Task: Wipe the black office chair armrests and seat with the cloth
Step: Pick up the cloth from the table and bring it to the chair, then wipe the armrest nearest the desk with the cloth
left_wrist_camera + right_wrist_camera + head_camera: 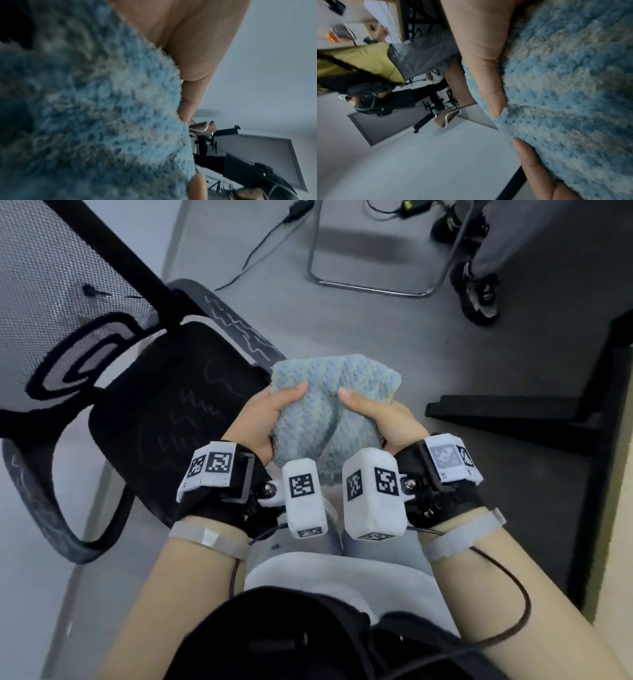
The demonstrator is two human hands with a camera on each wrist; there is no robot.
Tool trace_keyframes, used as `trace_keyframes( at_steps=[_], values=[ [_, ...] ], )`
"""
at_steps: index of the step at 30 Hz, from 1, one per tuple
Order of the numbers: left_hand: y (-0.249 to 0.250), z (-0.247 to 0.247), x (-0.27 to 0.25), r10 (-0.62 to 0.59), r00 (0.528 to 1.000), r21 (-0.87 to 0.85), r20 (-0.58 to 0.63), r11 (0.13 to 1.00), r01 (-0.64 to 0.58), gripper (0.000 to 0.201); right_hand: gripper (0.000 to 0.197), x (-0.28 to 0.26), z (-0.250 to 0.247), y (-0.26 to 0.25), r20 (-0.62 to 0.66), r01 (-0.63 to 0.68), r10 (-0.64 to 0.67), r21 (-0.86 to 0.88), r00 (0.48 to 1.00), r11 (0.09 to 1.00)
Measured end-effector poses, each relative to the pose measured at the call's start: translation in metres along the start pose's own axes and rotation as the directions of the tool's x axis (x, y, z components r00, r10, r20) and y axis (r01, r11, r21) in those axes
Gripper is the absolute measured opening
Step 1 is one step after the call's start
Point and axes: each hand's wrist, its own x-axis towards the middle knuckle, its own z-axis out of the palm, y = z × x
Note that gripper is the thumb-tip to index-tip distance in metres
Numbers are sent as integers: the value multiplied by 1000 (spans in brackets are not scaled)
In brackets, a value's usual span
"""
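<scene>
Both hands were on the cloth (329, 405), held up in the air in front of me, off the chair. My left hand (263, 419) gripped its left edge, thumb pressed on top, fingers curled underneath; my right hand (383, 419) did the same on the right edge, thumb on top. The cloth was fluffy light blue with paler patches, bunched and folded between the two hands, a crease running down the middle. In the left wrist view the cloth (96, 115) filled most of the frame, with my left hand (190, 40) against its upper edge and one fingertip (197, 185) showing at the bottom. In the right wrist view my right thumb (488, 75) pressed into the pile of the cloth (565, 94), and another finger (536, 169) wrapped it from below. The black office chair (164, 419) stood to my left, below the cloth and not touching it: black seat with faint chalky scribbles, right armrest (236, 326) scribbled too, left armrest (37, 501) near the frame's left edge, mesh backrest (54, 275) at upper left. A second person's shoes (479, 292) stood on the grey floor (376, 337) at upper right, by a metal chair frame (370, 285).
</scene>
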Motion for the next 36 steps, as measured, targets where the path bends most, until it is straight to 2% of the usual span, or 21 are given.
trace_keyframes(
  at_steps=[4, 5, 8, 9, 12, 14, 16, 17, 20, 23, 25, 27, 30, 33, 34, 36],
  values=[
    [11, -37, 0, 55, 996, -131, -65, 989, -63, 43, 24, 27, 40, 1, -10, -63, 63, -79, 998, 995],
    [13, -45, 0, 69, 992, -155, -106, 984, -85, 41, 28, 34, 49, 2, -12, -88, 87, -97, 996, 991],
    [18, -69, 3, 93, 973, -175, -209, 976, -131, 29, 60, 67, 73, 12, -17, -170, 169, -164, 985, 972],
    [19, -77, 5, 94, 964, -165, -248, 977, -138, 22, 63, 78, 81, 13, -41, -191, 187, -177, 982, 966],
    [21, -99, 13, 84, 930, -98, -359, 987, -127, 15, 41, 110, 97, 10, -74, -252, 242, -200, 967, 947],
    [23, -108, 22, 75, 908, -116, -413, 984, -134, 14, 47, 134, 102, 1, -48, -263, 258, -196, 965, 945],
    [26, -111, 35, 59, 885, -158, -461, 976, -147, 15, 60, 155, 106, -11, -63, -206, 197, -194, 978, 959],
    [27, -110, 42, 50, 878, -178, -476, 972, -152, 16, 55, 165, 108, -19, -72, -140, 127, -204, 989, 969],
    [34, -104, 68, 29, 868, -231, -496, 959, -164, 18, 19, 186, 116, -43, -32, 89, -102, -291, 994, 953],
    [40, -97, 94, 25, 868, -293, -496, 936, -194, 19, 16, 211, 118, -62, 98, 340, -336, -485, 937, 806],
    [41, -93, 111, 31, 872, -325, -488, 921, -214, 21, 22, 230, 115, -66, 231, 435, -371, -561, 899, 704],
    [38, -90, 128, 38, 878, -341, -476, 913, -225, 26, 18, 248, 111, -60, 365, 472, -300, -681, 882, 559],
    [34, -85, 150, 14, 884, -387, -467, 896, -218, 27, 8, 270, 99, -39, 511, 517, -94, -819, 855, 248],
    [30, -84, 166, 6, 885, -409, -466, 885, -221, 24, 30, 280, 81, -24, 575, 576, 31, -817, 817, -35],
    [28, -85, 169, 8, 879, -382, -477, 899, -215, 21, 33, 283, 77, -21, 598, 601, 57, -796, 799, -72],
    [23, -89, 174, 15, 862, -297, -506, 935, -191, 17, 36, 290, 79, -19, 638, 647, 137, -762, 758, -29]
  ],
)
